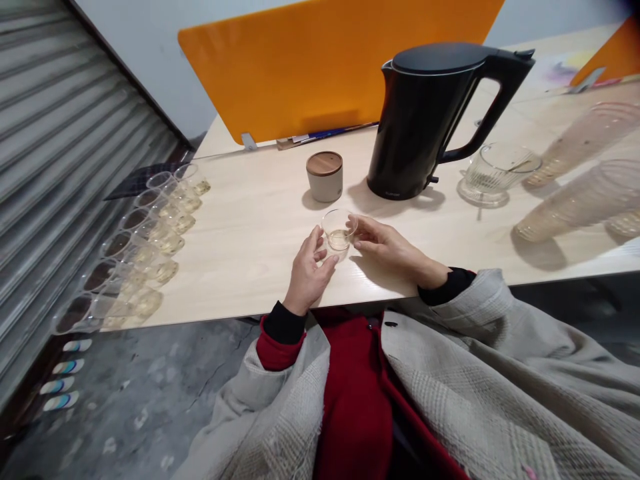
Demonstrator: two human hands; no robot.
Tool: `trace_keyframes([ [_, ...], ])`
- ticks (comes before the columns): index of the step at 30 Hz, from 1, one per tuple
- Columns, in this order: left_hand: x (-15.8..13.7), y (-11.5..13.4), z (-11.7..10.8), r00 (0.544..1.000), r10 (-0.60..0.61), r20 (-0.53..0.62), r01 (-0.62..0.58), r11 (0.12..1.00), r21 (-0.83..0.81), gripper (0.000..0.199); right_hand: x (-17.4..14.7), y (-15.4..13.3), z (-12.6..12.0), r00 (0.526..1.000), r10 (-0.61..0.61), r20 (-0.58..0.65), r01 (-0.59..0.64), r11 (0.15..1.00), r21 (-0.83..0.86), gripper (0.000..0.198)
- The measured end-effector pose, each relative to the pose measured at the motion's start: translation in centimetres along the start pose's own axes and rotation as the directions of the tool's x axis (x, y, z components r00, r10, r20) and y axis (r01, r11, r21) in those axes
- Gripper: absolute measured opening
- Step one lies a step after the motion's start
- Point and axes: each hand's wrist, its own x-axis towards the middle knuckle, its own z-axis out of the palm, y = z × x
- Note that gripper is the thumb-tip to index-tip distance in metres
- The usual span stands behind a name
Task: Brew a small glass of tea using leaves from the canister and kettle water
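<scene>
Between my two hands is a clear plastic cup (339, 240) with a little pale liquid in its bottom. My left hand (309, 270) curls against its left side, thumb toward the front. From the right, the fingertips of my right hand (387, 247) grip the cup near its rim. Just behind it stands a small grey canister (325, 183) with a wooden lid. A black electric kettle (420, 127) rises to the right of the canister, its handle turned right.
Rows of clear cups with pale liquid (150, 240) line the table's left end. At the right are a ribbed glass bowl (500, 170) and leaning stacks of clear cups (580, 203). An orange divider (300, 73) backs the wooden table (240, 240). Small bottles (63, 385) stand on the floor.
</scene>
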Motion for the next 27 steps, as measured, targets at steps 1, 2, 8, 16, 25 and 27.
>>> trace_keyframes([
  [1,0.0,0.1,0.0,1.0,0.002,0.002,-0.002,1.0,0.002,0.076,0.0,-0.2,0.0,1.0,0.001,0.003,-0.001,1.0,0.0,0.062],
  [2,0.0,0.2,0.1,1.0,0.006,0.005,-0.006,1.0,0.002,0.075,0.0,-0.4,0.1,1.0,0.001,0.004,-0.001,1.0,0.005,0.06],
  [8,-0.3,0.5,0.2,0.999,0.051,-0.005,-0.052,0.998,-0.023,0.06,-0.3,-1.2,0.4,0.999,0.009,0.033,-0.011,0.999,0.043,0.036],
  [16,-0.4,0.4,0.0,0.996,0.085,-0.022,-0.084,0.996,0.013,0.051,-0.7,-1.3,0.5,1.0,0.025,0.003,-0.025,0.999,0.024,0.032],
  [25,-0.4,0.9,0.1,0.997,0.066,-0.034,-0.065,0.998,0.011,0.052,-0.5,-0.7,0.4,0.999,0.036,0.0,-0.036,0.998,0.047,0.045],
  [27,-0.6,0.8,-0.1,0.997,0.066,-0.049,-0.066,0.998,0.012,0.054,-0.7,-0.5,0.2,0.999,0.032,-0.026,-0.031,0.999,0.031,0.052],
])
